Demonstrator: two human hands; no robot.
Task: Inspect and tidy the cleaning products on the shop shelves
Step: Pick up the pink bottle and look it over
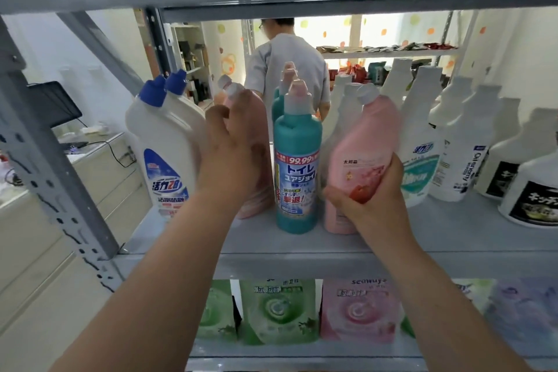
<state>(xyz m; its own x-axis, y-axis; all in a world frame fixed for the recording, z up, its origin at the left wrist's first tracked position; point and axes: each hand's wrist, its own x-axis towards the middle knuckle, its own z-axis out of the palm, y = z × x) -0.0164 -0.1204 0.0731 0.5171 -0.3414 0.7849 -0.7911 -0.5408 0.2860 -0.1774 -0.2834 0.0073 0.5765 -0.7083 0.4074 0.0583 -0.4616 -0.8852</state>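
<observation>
On the grey metal shelf (302, 243) stand rows of cleaning bottles. My left hand (232, 145) grips a pink bottle (256, 118) with a white angled cap, fingers curled round its upper body. Right of it stands a teal bottle (297, 166) with a pale pink cap and a blue label. My right hand (371, 199) grips the lower part of a second pink bottle (362, 145), which leans to the right, its base at the shelf. White bottles with blue caps (163, 136) stand at the left end.
White bottles (422, 136) fill the shelf to the right, some with black labels (534, 202). Green and pink refill pouches (356, 311) line the shelf below. A slanted shelf brace (45, 172) runs at left. A person in grey (287, 63) stands behind the shelving.
</observation>
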